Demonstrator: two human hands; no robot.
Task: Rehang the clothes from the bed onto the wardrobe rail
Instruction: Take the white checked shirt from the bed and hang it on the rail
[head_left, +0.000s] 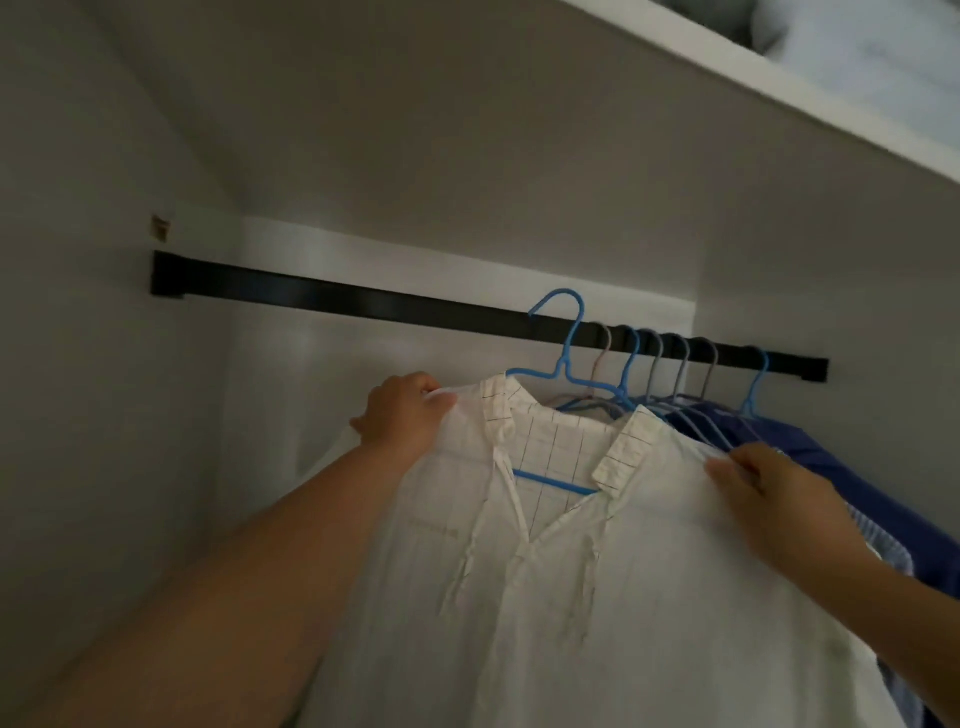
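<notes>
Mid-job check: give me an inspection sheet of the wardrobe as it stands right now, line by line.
Surface: black rail fixed across the wardrobe, its left stretch bare.
Job's things: white shirt on a blue hanger, whose hook shows above the rail, apparently not seated; blue shirts hang at the right end on more hangers.
Clutter: nothing seen.
Hands: left hand grips the white shirt's left shoulder; right hand pinches its right shoulder.
Cables: nothing seen.
Surroundings: white shelf above with blurred fabric on it; small brown fitting on the left wall; dim light.
</notes>
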